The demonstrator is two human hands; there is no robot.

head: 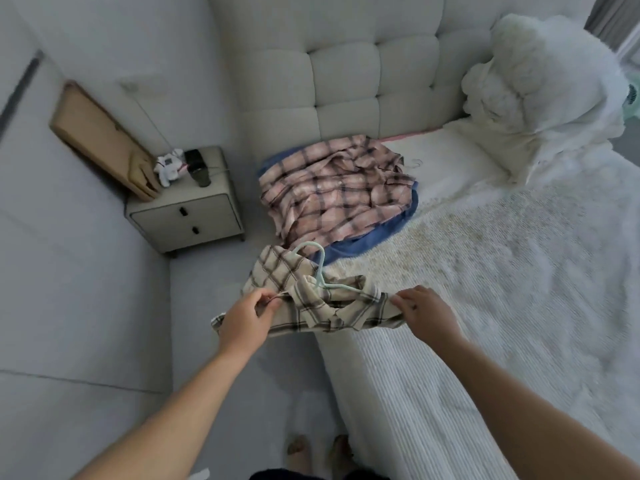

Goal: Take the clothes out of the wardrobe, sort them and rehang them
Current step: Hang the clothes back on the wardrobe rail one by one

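Hands holding cream plaid shirt [304,306] on mint hanger [320,271].
Left hand [242,318] pinches one shoulder; right hand [424,311] grips other, at bed [485,306] edge.

Held shirt [304,303]: cream with dark brown check. Hanger [320,271]: pale mint green. Shirt on bed [332,188]: pink-and-white plaid, dark lines. Garment beneath it [360,244]: plain blue. Bedspread [502,271]: white. Headboard [374,81]: light grey. Nightstand [187,216]: grey, black knobs.

Home bedroom: bed [485,271] (tufted headboard [374,81]), nightstand [194,216]
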